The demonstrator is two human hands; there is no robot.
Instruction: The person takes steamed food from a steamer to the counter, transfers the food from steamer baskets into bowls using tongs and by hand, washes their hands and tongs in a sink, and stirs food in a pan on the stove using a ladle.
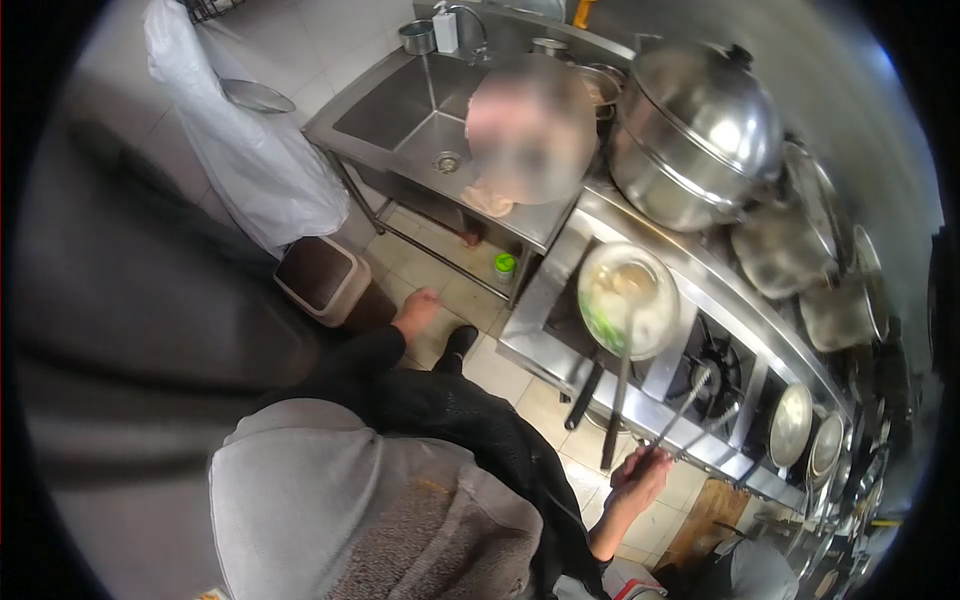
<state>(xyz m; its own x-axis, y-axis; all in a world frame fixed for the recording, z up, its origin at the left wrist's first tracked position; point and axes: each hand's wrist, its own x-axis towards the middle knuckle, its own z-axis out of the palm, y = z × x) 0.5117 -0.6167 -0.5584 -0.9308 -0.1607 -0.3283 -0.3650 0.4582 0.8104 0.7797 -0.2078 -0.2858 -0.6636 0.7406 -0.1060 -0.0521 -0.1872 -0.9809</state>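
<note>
My right hand (640, 478) is wrapped round a pair of metal tongs (690, 408), whose tips point over the front of the gas stove. Beside the tongs, a pan (656, 338) sits on the stove with steaming pale broth and green leaves in it. A ladle (625, 375) leans in the pan, its bowl in the broth and its dark handle sticking out over the stove's front edge. The pan's own black handle (584, 398) points the same way. My left hand (418, 312) hangs low over the floor, fingers curled in and nothing seen in them.
A large lidded steel pot (690, 130) stands behind the pan; more pots (790, 245) line the right wall. Water runs into the steel sink (400, 105). A brown bin (322, 280) stands by my left arm. An open burner (712, 365) lies right of the pan.
</note>
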